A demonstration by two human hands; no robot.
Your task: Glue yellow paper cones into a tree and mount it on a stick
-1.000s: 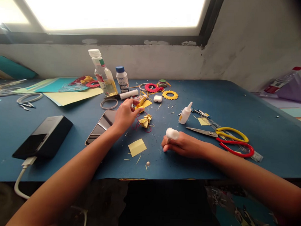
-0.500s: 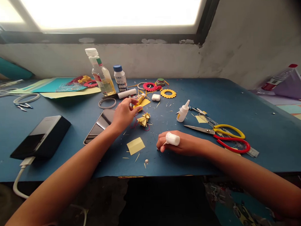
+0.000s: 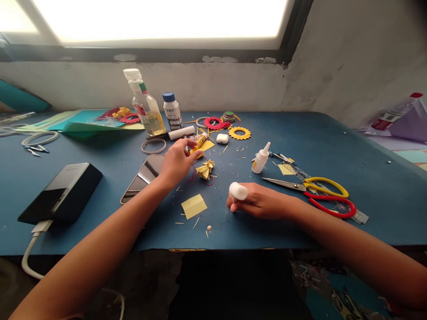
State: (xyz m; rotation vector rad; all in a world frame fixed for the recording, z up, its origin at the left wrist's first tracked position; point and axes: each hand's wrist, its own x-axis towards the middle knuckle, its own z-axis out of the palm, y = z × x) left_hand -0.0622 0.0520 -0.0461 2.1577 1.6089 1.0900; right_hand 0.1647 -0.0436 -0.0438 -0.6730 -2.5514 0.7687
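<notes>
My left hand (image 3: 178,160) reaches over the small clutter in the middle of the table, fingers curved and thumb apart from the index finger. Beside its fingertips lies a yellow tube (image 3: 200,142); whether they touch it is unclear. Just right of that hand sits a pleated yellow paper piece (image 3: 205,169) with red thread. My right hand (image 3: 255,200) is closed round a thin stick with a white padded head (image 3: 239,191), which sticks up above the fingers. A square of yellow paper (image 3: 194,206) lies between my hands.
Scissors (image 3: 316,189) and a clear ruler lie right, near a white glue bottle (image 3: 260,159). A phone (image 3: 142,177) lies under my left forearm, beside a black box (image 3: 60,193) with a cable. Two bottles (image 3: 149,115) stand at the back, near red and yellow paper rings (image 3: 239,133).
My right hand has turned slightly and shifted a little right, so the white head now points more upright and toward the camera. My left hand stays at about the same place.
</notes>
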